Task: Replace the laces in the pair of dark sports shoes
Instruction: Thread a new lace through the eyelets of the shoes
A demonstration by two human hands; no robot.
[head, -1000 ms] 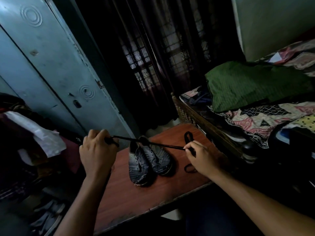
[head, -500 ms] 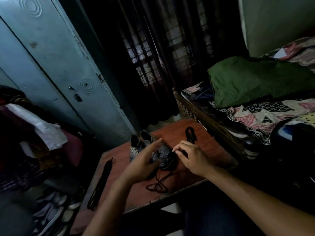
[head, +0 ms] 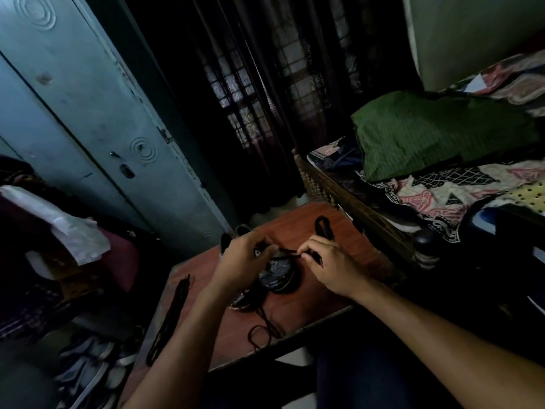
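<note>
Now off the old lace (head: 169,317), dropped left on the surface (head: 339,231); left hand (head: 244,261) clamped on shoe (head: 277,276), right hand (head: 330,267) pinching new lace (head: 290,251), threading begun.

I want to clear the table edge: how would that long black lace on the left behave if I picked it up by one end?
The lace would probably hang limp: it lies flat and slack on the table. It looks thin, so likely very light. It sits near the left edge, so a careless nudge might slide it off.
</note>
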